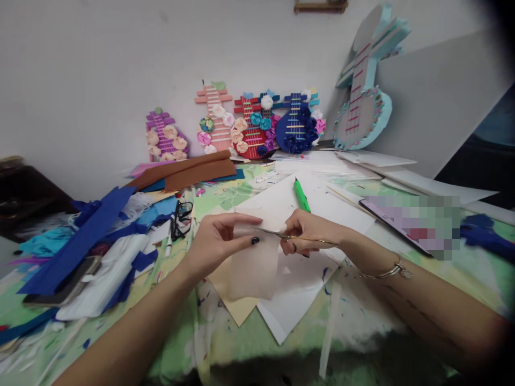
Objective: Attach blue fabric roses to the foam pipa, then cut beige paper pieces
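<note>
Near the middle of the table, my right hand (303, 230) is closed around a pair of gold-handled scissors (269, 231), with the blades pointing left. A thin, translucent whitish sheet (253, 268) hangs below the blades. Its upper edge is between the thumb and fingers of my left hand (223, 236), close to the scissor tips. Whether the blades are cutting into the sheet is hard to make out. Beneath both hands lie large white paper sheets (298, 311) and a cream sheet (237, 308). Behind my right hand is a green utility knife (301, 195).
Blue crepe paper (84, 236), black glasses (182, 219) and a dark phone (64, 284) lie on the left. On the right rests a device with a blurred screen (414, 225). Several decorated paper instruments (253, 128) lean against the wall; a larger pale-blue one (362, 107) stands right.
</note>
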Tool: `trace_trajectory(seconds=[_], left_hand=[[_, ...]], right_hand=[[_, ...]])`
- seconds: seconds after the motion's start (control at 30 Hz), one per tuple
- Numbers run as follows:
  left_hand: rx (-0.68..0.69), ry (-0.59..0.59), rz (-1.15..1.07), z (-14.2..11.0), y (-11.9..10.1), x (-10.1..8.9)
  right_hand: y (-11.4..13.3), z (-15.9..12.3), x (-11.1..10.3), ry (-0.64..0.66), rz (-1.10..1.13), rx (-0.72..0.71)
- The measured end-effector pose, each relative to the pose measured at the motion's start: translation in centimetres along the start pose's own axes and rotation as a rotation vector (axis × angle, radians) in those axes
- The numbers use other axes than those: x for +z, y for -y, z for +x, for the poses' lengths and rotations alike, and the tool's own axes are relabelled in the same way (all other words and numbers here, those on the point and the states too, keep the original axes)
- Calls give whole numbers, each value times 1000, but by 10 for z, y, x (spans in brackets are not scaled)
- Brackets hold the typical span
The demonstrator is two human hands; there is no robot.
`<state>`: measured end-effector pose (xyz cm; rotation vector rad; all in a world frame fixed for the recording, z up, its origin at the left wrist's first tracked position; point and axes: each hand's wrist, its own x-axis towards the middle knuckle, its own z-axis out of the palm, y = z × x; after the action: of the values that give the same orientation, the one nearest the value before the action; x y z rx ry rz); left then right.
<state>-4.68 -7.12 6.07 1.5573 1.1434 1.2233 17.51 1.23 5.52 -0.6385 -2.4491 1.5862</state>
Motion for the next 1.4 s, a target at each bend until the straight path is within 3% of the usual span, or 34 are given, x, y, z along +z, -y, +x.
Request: trace_trajectory(seconds=[0.23, 0.67, 1.4], left_hand=[[-46, -3, 63, -1, 0, 3], [-125, 82, -73, -1, 1, 6], [-111, 124, -96, -1, 3, 5]], right_hand=[[-3, 2, 0, 54, -30, -53], [-7, 1, 2, 2, -109, 24], [-5, 2, 3, -13, -70, 70]])
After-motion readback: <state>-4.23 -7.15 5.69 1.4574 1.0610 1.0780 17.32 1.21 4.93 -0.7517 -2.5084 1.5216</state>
